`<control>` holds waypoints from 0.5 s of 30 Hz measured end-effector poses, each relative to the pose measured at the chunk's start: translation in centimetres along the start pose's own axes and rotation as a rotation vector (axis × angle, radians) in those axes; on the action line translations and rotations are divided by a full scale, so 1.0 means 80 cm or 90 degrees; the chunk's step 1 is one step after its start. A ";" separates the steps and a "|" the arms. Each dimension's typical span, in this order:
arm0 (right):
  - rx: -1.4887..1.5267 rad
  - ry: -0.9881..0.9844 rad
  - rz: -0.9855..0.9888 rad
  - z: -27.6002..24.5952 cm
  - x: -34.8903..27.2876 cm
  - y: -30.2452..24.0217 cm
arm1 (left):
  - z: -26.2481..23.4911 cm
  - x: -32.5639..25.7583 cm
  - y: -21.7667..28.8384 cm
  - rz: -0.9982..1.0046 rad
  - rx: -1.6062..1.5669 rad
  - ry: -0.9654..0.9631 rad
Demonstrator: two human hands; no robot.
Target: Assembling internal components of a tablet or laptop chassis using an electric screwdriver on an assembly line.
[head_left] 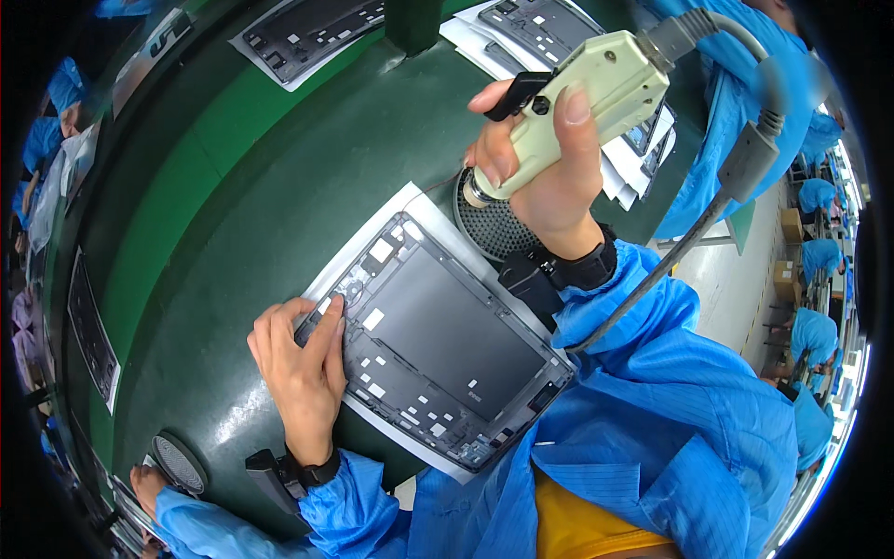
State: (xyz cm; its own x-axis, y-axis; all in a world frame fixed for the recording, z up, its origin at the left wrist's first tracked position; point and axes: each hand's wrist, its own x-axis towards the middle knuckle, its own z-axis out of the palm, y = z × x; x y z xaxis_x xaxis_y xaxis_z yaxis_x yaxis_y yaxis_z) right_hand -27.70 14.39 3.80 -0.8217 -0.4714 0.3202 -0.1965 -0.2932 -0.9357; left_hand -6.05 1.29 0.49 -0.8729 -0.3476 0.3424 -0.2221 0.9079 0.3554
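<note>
A dark grey tablet housing [456,321], dotted with small white pads, lies tilted on a white sheet [371,228] in front of me. At its left edge my left hand [303,373] is closed, thumb and fingers gripping the corner area. My right hand [563,186] is wrapped round a cream electric screwdriver [610,79] with a black lever, held beyond the housing's upper right side. The screwdriver's nose is above a round black perforated dish [489,228]; whether the bit touches it, I cannot tell.
A grey cable [694,233] runs from the screwdriver down past my right sleeve. More housings on white sheets lie at the far edge [312,37], the far right [540,33] and the left [91,326]. Another person's hand [147,486] is beside a round mesh-topped object [179,463].
</note>
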 end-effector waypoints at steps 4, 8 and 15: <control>0.024 -0.032 0.025 -0.003 -0.002 -0.001 | -0.003 0.000 0.001 -0.004 -0.002 0.009; -0.024 -0.092 -0.017 -0.002 -0.003 0.002 | 0.001 0.001 -0.001 0.007 -0.021 0.019; 0.298 -0.196 0.001 -0.020 -0.004 -0.014 | -0.021 -0.016 -0.027 -0.022 -0.079 0.033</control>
State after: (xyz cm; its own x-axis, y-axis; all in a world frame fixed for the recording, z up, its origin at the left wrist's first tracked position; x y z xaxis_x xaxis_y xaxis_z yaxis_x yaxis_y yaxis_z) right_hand -28.05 16.24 4.52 -0.6133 -0.6730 0.4135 0.1209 -0.5973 -0.7929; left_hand -3.72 -0.58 0.72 -0.8413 -0.3929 0.3712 -0.1938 0.8604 0.4713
